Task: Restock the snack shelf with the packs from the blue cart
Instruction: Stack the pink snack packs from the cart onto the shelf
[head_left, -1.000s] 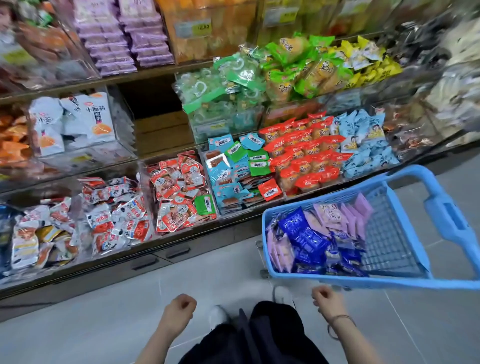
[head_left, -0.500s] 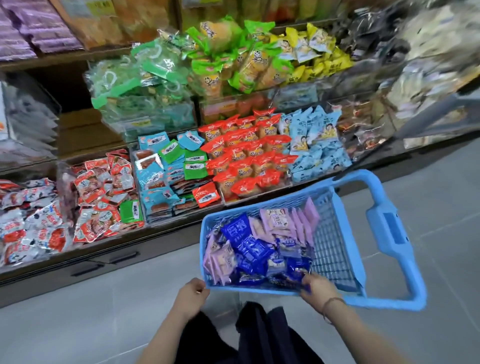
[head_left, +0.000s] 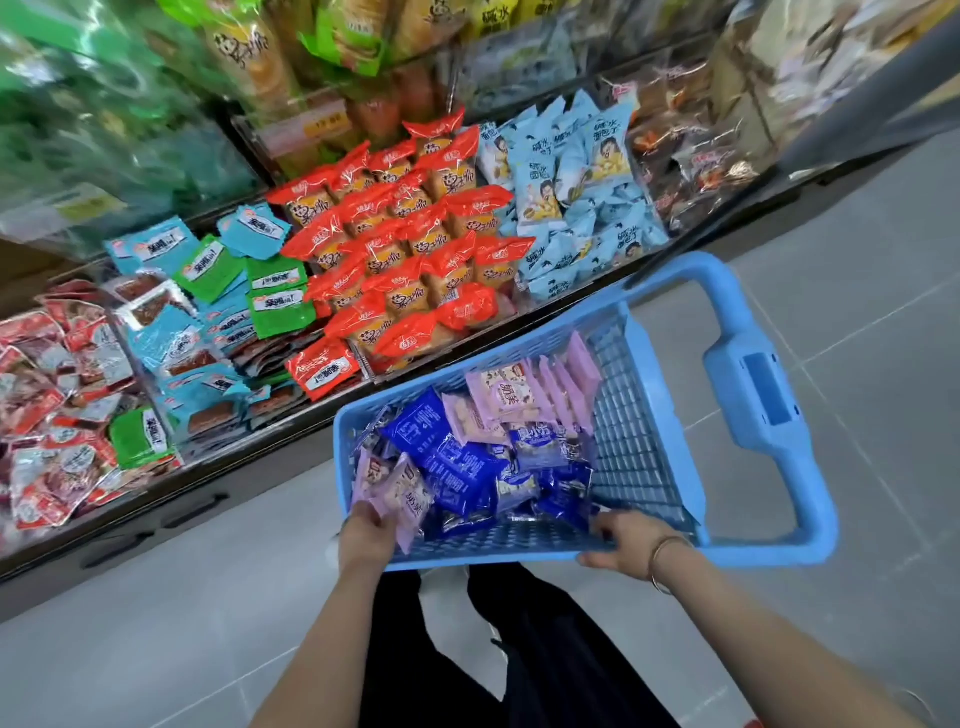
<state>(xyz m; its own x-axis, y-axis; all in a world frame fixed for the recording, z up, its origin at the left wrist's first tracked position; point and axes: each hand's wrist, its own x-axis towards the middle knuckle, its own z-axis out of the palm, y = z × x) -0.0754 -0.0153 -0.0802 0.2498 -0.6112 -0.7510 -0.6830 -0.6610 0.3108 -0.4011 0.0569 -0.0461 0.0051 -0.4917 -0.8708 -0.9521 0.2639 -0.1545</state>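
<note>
The blue cart (head_left: 753, 400) stands on the floor in front of the snack shelf (head_left: 218, 457). Inside lie dark blue packs (head_left: 447, 462) and pale pink packs (head_left: 519, 395), heaped toward its left half. My left hand (head_left: 366, 532) reaches over the cart's near left corner, its fingers closed on pink packs (head_left: 402, 493) there. My right hand (head_left: 623, 538) grips the near rim, thumb outside and fingers inside next to the dark blue packs; a thin bracelet sits on that wrist.
The lower shelf holds red-orange bun packs (head_left: 415, 244), light blue packs (head_left: 576, 192), teal and green flat packs (head_left: 208, 296) and red-white packs (head_left: 57, 395). Green packs fill the shelf above. Grey floor tiles (head_left: 857, 249) lie to the right. My black-trousered legs (head_left: 519, 649) are below the cart.
The view has swung down and closer to the cart. Both hands rose from my lap: the left went into the near left corner onto pink packs, the right settled on the near rim.
</note>
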